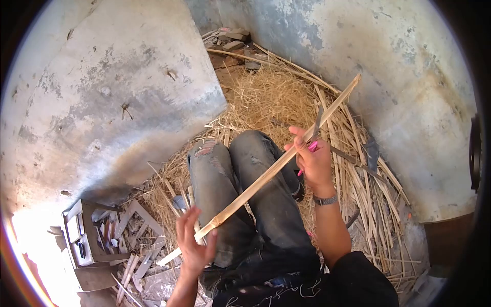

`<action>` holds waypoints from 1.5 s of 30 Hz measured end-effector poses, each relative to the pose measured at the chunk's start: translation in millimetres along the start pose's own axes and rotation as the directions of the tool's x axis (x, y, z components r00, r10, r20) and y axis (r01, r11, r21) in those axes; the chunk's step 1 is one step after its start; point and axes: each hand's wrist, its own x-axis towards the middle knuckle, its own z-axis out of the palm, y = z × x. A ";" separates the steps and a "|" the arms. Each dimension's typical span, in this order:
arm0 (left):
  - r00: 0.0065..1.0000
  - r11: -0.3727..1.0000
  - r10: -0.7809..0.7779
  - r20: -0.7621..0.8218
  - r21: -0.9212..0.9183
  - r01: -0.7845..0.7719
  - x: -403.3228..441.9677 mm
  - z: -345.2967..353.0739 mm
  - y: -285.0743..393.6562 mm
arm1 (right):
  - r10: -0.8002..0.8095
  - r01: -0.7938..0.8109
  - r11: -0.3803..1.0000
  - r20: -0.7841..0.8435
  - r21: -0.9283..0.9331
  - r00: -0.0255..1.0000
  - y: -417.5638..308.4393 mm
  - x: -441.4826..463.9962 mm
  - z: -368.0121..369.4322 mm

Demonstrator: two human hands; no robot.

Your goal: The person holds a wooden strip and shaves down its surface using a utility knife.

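Observation:
A long split bamboo strip (266, 176) runs slantwise across my lap, with a knot near its lower end. My right hand (314, 161) is closed round the strip's upper part and also grips a knife. The knife's dark blade (317, 123) rises beside the strip, and bits of pink show at my fingers. Near the lower end, my left hand (193, 248) has its fingers spread, with the strip passing between thumb and fingers. Whether the left palm touches it I cannot tell. Beneath lie my legs in worn grey jeans (215, 179).
Many bamboo strips (365, 204) are piled along the right wall. A heap of shavings (271, 97) lies ahead of my knees, with rubble (232, 38) behind. A wooden frame box (94, 233) with scraps stands at lower left. Stained walls (128, 77) rise close by.

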 end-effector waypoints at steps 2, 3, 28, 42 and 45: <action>0.989 0.956 -0.118 0.095 0.282 0.087 8.9 -7.8 -6.8 | -0.042 0.041 0.999 -0.006 -0.036 0.999 -2.7 4.3 0.3; 0.987 0.970 -0.132 0.091 0.216 0.110 -2.0 -3.6 -15.8 | -0.064 0.064 0.998 -0.002 -0.001 0.998 0.2 8.1 -0.1; 0.927 0.930 -0.365 0.087 0.069 0.360 -11.0 18.2 7.5 | 0.348 -0.158 0.851 0.312 -0.500 0.884 -24.7 -76.5 -43.2; 0.928 0.930 -0.367 0.070 0.036 0.365 0.5 19.3 15.0 | -0.046 -0.071 0.889 -0.243 -0.453 0.969 -69.9 -99.0 -200.9; 0.937 0.938 -0.347 0.046 0.033 0.346 8.8 22.5 16.5 | -0.081 -0.088 0.883 -0.335 -0.462 0.939 -61.2 -94.3 -205.9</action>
